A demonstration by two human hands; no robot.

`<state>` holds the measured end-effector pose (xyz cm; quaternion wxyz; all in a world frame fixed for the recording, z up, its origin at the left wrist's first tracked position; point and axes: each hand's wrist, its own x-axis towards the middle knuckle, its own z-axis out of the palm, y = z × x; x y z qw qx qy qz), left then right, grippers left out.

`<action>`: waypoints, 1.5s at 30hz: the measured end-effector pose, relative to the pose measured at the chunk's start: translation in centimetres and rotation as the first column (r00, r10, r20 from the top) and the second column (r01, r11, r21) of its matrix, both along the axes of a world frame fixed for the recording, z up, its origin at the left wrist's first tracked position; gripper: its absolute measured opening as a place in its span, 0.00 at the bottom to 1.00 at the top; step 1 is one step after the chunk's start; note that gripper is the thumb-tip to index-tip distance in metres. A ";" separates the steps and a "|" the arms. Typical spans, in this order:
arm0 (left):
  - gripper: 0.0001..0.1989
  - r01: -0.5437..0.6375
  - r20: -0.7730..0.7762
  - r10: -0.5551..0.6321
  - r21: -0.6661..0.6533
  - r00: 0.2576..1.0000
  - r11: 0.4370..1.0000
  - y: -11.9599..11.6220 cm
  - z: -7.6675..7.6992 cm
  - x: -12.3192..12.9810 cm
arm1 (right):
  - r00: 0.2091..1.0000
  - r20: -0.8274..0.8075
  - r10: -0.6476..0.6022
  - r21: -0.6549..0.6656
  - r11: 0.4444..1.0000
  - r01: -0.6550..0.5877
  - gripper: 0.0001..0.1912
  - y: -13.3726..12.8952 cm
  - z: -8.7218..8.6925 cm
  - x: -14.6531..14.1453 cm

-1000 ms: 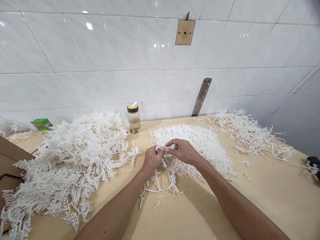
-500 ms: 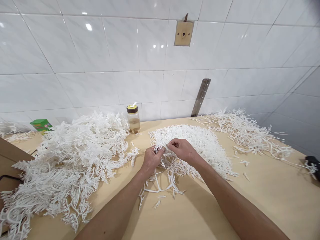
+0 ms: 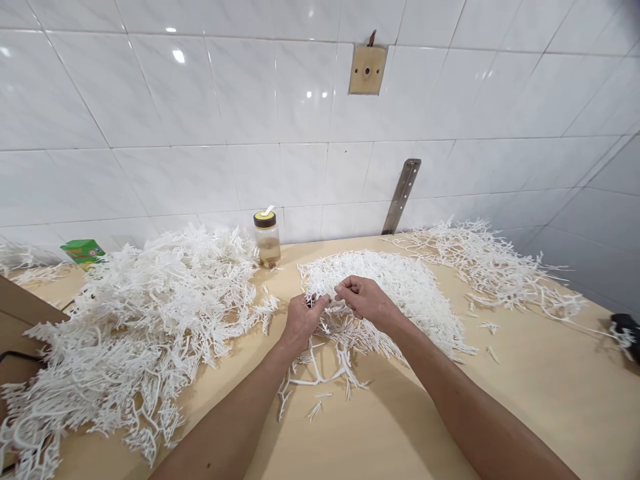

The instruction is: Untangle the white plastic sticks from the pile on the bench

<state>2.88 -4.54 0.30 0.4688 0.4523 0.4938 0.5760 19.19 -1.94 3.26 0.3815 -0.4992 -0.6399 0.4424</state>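
Observation:
Over the near left edge of the middle pile of white branching pieces [image 3: 400, 283], my hands are close together. My left hand [image 3: 304, 319] is closed in a pinch on a white branching piece, whose tips show around its fingers. My right hand [image 3: 363, 298] is closed too, thumb against fingertips, just right of the left thumb; what it pinches is too small to make out. Below the hands, a larger white branch [image 3: 316, 381] lies on the wooden table [image 3: 390, 437] with a few small bits near it.
A big white heap [image 3: 165, 300] covers the left side. Behind it are a green box [image 3: 83, 251] and a jar [image 3: 268, 241]. Another white pile [image 3: 485, 260] lies back right, near a black object [image 3: 625, 333]. A metal bracket [image 3: 402, 196] leans at the tiled wall.
Both hands stay almost in place. The fingertips of my right hand have shifted very slightly.

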 end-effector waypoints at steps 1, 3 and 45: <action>0.16 -0.002 -0.031 0.003 0.009 1.000 1.000 0.0 0.0 0.0 | 1.000 0.003 0.019 -0.007 1.000 -0.019 0.16 -0.1 0.1 0.0; 0.15 0.007 -0.118 -0.003 0.034 0.993 0.999 0.0 0.0 -0.1 | 0.997 0.051 0.064 0.003 0.998 -0.064 0.18 -0.3 0.3 0.0; 0.14 -0.144 -0.135 0.135 -0.061 0.982 0.988 0.8 -0.1 -0.5 | 0.924 0.372 -0.092 0.666 0.719 -0.197 0.10 -3.4 -0.8 -4.1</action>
